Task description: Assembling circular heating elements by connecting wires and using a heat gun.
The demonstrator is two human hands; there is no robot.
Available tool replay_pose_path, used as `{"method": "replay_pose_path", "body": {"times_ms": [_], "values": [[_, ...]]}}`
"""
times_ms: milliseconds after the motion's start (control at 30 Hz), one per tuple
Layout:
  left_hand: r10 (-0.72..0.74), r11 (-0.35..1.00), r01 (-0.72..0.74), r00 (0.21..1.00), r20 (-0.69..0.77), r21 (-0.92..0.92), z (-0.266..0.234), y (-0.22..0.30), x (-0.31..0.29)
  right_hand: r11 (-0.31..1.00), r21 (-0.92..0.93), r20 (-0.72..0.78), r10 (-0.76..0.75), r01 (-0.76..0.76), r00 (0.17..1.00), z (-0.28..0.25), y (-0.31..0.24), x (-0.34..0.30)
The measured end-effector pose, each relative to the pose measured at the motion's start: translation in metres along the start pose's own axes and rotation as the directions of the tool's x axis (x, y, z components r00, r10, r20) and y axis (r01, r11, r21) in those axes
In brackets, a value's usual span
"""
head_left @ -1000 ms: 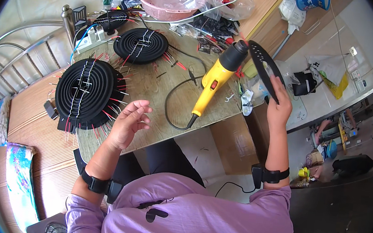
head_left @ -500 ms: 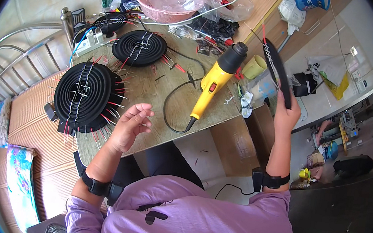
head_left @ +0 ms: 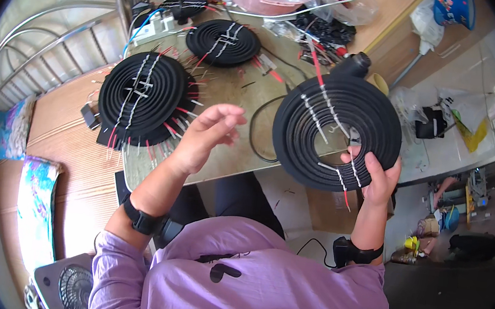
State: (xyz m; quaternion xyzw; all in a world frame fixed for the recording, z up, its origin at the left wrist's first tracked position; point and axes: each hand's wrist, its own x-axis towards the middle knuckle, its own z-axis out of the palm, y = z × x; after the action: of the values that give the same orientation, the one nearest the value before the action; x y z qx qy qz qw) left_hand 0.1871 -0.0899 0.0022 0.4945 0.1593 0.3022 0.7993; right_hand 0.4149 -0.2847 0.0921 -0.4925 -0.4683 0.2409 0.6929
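My right hand point(head_left: 381, 176) grips the lower right rim of a black ringed disc point(head_left: 291, 123), its thumb on the near face and a fingertip showing through the middle hole. White wrapped wires with red ends run across the disc's rings. My left hand point(head_left: 207, 134) hovers over the table's front part, fingers partly curled and apart, holding nothing. Beyond it on the left lies a stack of similar black discs point(head_left: 139, 90) with red and white wire ends sticking out. Another ringed disc point(head_left: 223, 42) lies farther back. The heat gun point(head_left: 355, 63) is mostly hidden behind the held disc.
A pink basket point(head_left: 259, 0) with plastic bags stands at the back of the wooden table point(head_left: 230, 88). A white power strip point(head_left: 154, 31) lies at the back left. A metal bed frame point(head_left: 53, 41) borders the left side. A cardboard box point(head_left: 326, 212) stands below the table.
My right hand has turned the disc from edge-on to face-on and brought it left and nearer, over the heat gun. The view has shifted; my left hand stays empty.
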Motion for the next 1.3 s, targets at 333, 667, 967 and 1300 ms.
{"method": "replay_pose_path", "body": {"times_ms": [333,667,967,1300], "values": [[0.231,0.973,-0.231,0.972,-0.033,-0.012,0.005,0.018,0.0,0.982,0.085,0.18,0.153,-0.171,0.972,0.03,0.025,-0.003],[0.274,0.961,-0.275,0.96,-0.064,-0.001,0.001,0.015,-0.001,0.976,0.109,0.213,0.164,-0.19,0.963,0.03,0.03,-0.004],[0.139,0.974,-0.136,0.99,0.002,-0.183,0.008,0.024,-0.002,0.977,0.09,0.29,0.162,-0.195,0.943,0.027,0.033,-0.005],[0.161,0.987,-0.16,0.985,-0.061,0.022,-0.005,0.011,-0.004,0.955,0.131,0.393,0.197,-0.267,0.898,0.031,0.042,-0.008]]}}
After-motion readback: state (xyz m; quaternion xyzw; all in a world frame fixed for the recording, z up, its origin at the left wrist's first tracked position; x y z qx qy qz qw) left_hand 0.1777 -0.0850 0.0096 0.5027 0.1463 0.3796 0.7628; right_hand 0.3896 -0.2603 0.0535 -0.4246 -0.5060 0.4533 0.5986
